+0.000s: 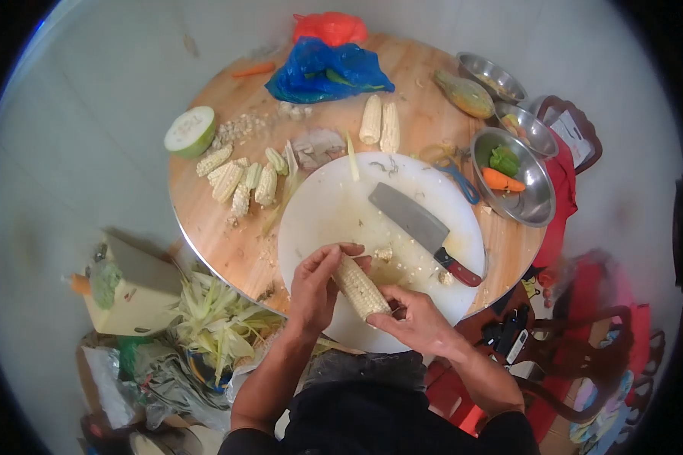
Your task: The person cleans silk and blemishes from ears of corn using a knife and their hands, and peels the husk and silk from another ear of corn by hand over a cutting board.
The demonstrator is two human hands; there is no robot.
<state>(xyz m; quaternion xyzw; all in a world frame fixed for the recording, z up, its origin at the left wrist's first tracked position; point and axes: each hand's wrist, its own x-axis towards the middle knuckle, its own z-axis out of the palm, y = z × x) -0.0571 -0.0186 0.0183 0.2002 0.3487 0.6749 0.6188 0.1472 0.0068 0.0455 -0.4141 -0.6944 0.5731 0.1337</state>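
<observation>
An ear of pale corn [359, 288] is held between both hands over the near part of the round white cutting board [319, 220]. My left hand [319, 280] is closed around its upper left end. At its lower right end, my right hand [413, 315] grips it with thumb and fingers. A cleaver [411, 216] with a dark red handle lies on the board beyond my right hand. Loose kernels and small corn bits [385, 253] are scattered on the board near the ear.
Several corn pieces [239, 182] and a cut green melon [191, 131] lie left on the round wooden table [212, 243]. Two ears [380, 123] and a blue bag [328, 72] are at the back. Metal bowls [535, 193] stand right. Husks [212, 311] fill a container lower left.
</observation>
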